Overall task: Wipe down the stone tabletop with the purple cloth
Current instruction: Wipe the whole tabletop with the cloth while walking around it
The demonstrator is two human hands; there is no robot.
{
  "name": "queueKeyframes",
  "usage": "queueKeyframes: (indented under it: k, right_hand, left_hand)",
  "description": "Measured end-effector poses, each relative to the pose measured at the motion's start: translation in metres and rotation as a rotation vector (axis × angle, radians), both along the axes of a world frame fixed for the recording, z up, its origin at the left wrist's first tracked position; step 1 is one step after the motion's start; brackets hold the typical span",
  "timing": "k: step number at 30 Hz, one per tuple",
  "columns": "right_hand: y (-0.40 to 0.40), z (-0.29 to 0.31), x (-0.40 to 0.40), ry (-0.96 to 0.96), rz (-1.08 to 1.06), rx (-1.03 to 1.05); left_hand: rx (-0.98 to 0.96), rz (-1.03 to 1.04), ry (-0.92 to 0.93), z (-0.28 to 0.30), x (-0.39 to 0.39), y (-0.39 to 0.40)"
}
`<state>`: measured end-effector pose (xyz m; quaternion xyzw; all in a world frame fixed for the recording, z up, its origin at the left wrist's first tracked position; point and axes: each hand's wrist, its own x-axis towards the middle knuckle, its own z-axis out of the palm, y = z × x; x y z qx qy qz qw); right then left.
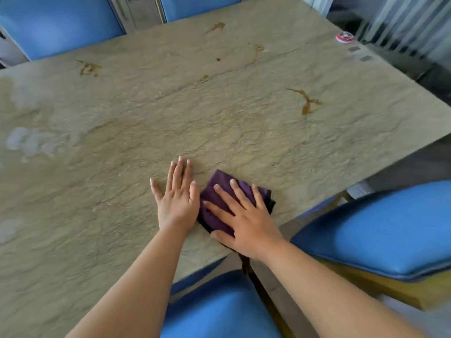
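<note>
Both forearms reach forward and down from the bottom of the view onto the stone desk (219, 123), near its front corner. The left hand (177, 198) lies flat, palm down on the bare stone, fingers straight and close together, thumb spread out to the left; it grips nothing. The right hand (244, 220) is also open and flat, fingers splayed, pressing down on the purple cloth (219, 191) rather than clutching it. The cloth is folded into a small pad and lies near the desk's front edge, just right of the left hand, whose little-finger side touches it; a dark corner of it pokes out past the right hand's fingers. One cloth is in sight. Brown spill marks are scattered over the far half of the desk, about six of them, the largest at the right (306, 101) and at the left (89, 68). One small round red and white object (344, 36) sits at the far right corner. Four blue padded chairs show around the desk: two at the far side (58, 23) and two at the near side (380, 228).
</note>
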<state>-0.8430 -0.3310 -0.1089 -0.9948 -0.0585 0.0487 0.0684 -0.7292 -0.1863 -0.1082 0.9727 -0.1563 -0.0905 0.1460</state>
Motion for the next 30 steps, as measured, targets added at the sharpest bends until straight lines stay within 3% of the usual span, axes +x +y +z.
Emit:
queueKeyframes:
  k: [3,8,10,12,14,16,18,24,30]
  right_hand:
    - [-0.048,0.002,-0.021,0.042,0.046,-0.005]
    - [-0.095,0.009,0.002,0.194,-0.668,0.020]
    - [-0.074,0.013,0.012,0.239,-0.797,0.046]
    - [-0.039,0.013,0.009,0.229,-0.701,0.001]
    - [-0.022,0.011,-0.007,0.171,-0.453,-0.036]
    - [-0.040,0.012,-0.015,0.166,-0.240,-0.018]
    - [-0.070,0.014,-0.010,0.186,-0.172,0.009]
    - [-0.151,0.009,0.031,0.142,-0.489,0.006]
    - [-0.234,0.008,0.108,0.168,-0.646,-0.041]
  left_hand:
    - [-0.071,0.095,0.109,0.009,0.000,-0.012]
    - [-0.025,-0.110,0.155,0.017,-0.024,-0.045]
    - [-0.029,-0.142,0.139,0.014,-0.035,-0.052]
    - [-0.076,-0.110,0.124,0.013,-0.037,-0.056]
    - [-0.126,-0.065,0.103,0.013,-0.036,-0.059]
    - [-0.148,-0.031,0.080,0.012,-0.034,-0.065]
    - [-0.149,-0.011,0.076,0.013,-0.032,-0.073]
    - [0.003,0.035,0.050,0.013,-0.025,-0.107]
    - [0.129,0.134,0.023,0.007,-0.025,-0.126]
